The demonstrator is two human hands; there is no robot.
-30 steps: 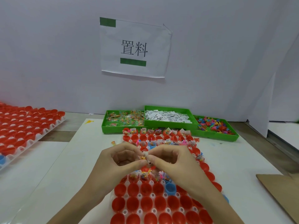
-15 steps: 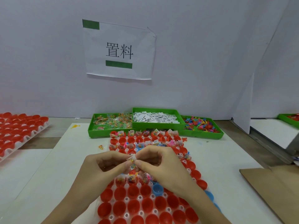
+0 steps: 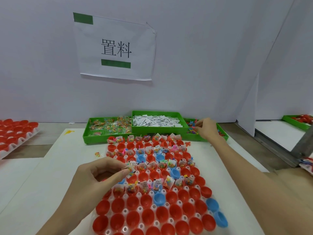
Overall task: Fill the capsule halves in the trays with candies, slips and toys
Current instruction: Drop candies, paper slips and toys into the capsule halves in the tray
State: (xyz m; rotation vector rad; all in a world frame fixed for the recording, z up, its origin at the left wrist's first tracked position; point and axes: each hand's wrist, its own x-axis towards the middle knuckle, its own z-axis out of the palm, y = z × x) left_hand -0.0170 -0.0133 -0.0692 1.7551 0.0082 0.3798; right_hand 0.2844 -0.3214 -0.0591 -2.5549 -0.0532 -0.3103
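While the white tray of red and blue capsule halves sits mid-table, far rows stuffed, near rows bare, three green bins line its far edge. Left hand pinches a candy packet and slip over the tray; right hand reaches into the toy bin, fingers curled, grip unclear.

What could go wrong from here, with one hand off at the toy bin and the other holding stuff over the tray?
The left hand pinches a candy packet and slip above filled capsules; a loose grip could drop them into the wrong one. The right hand reaches into the toy bin across the tray, so its forearm might knock protruding packets.
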